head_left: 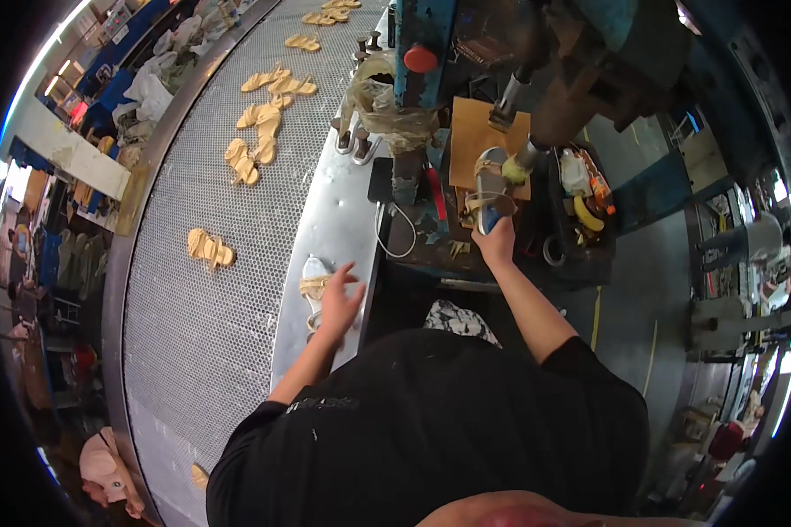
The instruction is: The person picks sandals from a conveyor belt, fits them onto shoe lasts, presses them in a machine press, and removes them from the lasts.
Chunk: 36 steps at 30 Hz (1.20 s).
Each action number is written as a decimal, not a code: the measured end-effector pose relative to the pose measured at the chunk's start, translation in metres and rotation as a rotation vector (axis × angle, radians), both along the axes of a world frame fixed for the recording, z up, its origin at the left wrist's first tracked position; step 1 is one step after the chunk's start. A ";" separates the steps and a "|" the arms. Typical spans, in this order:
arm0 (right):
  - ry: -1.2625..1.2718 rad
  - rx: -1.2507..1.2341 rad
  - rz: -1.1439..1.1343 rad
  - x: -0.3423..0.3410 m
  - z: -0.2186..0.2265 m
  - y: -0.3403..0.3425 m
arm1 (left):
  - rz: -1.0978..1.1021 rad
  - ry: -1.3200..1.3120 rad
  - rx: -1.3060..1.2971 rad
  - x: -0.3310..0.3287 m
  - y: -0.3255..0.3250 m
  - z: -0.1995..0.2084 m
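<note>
My right hand [496, 239] grips the heel end of a strappy sandal [489, 186] with a pale insole and tan straps. That sandal lies under the machine's metal rods, on a brown board [470, 132]. One rod with a yellowish pad [514, 171] at its tip comes down right beside the sandal's upper part; I cannot tell if they touch. My left hand [341, 303] has its fingers apart and holds nothing. Just left of it, a second sandal [315, 279] with gold-tan straps rests on the metal ledge [321, 224], its heel partly hidden by the hand.
A perforated conveyor [171, 316] on the left carries several tan sandals [209, 249]. A phone [380, 180] with a white cable [379, 230] sits at the ledge's edge. The machine has a red button [420, 59]. A black tray [580, 239] on the right holds a banana [587, 213] and a bottle [601, 189].
</note>
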State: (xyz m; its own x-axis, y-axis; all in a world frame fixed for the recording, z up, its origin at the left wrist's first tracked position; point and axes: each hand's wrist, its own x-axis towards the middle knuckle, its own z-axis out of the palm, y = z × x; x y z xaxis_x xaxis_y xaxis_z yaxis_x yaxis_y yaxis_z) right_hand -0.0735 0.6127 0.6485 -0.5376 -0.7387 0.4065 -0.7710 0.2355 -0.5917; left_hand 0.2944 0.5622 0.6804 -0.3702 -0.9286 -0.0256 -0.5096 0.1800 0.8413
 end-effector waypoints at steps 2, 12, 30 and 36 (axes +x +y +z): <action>0.044 0.170 -0.105 -0.023 -0.016 -0.030 | 0.073 -0.103 -0.174 0.037 0.000 -0.018; 0.257 -0.150 0.067 -0.011 0.026 -0.014 | 0.375 -0.414 0.178 0.088 0.031 -0.049; -0.676 0.836 1.308 0.268 -0.024 -0.005 | 1.025 0.047 0.013 0.238 0.148 -0.121; -0.626 1.017 0.942 0.215 -0.126 0.034 | 1.721 -0.468 -0.066 0.485 0.307 -0.146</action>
